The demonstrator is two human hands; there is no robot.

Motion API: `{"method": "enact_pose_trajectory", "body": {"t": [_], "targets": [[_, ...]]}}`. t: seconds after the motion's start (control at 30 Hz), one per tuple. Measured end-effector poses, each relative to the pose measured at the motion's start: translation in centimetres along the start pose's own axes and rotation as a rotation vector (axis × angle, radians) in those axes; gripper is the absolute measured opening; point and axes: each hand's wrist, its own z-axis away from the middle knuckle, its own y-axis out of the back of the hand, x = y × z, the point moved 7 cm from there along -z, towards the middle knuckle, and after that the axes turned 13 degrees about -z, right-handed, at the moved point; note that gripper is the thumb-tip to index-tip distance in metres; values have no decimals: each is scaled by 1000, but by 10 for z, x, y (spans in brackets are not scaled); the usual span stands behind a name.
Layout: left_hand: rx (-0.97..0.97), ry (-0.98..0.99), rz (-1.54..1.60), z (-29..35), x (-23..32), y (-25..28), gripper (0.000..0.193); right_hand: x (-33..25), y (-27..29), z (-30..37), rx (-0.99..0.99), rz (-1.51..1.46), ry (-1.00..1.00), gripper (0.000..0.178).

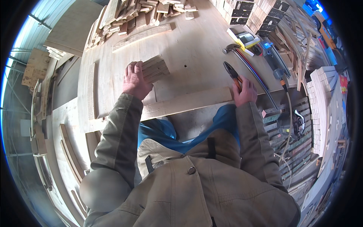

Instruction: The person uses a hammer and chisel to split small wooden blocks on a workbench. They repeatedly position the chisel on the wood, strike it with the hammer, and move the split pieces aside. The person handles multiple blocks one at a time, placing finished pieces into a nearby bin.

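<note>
My left hand (pixel 135 81) is closed on the left end of a short, rough wooden block (pixel 158 69) resting on the wooden tabletop (pixel 196 56). Its grain looks split or layered; whether it is one piece cannot be made out. On the right, the fingers of my right hand (pixel 245 92) wrap round the orange and black handles of a pair of pliers (pixel 230 70). The dark jaws point away from me, toward the far side. Between my hands, a long wooden strip (pixel 189 102) lies along the table's near edge.
A heap of wood offcuts (pixel 143 15) fills the far left of the table. At right lie a hammer (pixel 231 48), a yellow and white device (pixel 245 39) and a power tool (pixel 273 62) with a trailing hose (pixel 290 113). Stacked timber (pixel 321 102) stands beyond.
</note>
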Motion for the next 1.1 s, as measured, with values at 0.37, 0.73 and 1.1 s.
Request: {"method": "enact_pose_trajectory", "body": {"t": [0.37, 0.73, 1.1], "targets": [[-24, -53, 85, -8, -13, -16, 96, -5, 1, 0, 32, -30, 33, 49], [-171, 60, 186, 5, -31, -42, 116, -17, 17, -1, 120, -72, 3, 40], [-162, 73, 195, 6, -30, -39, 115, -17, 18, 0, 105, -81, -17, 41]]}}
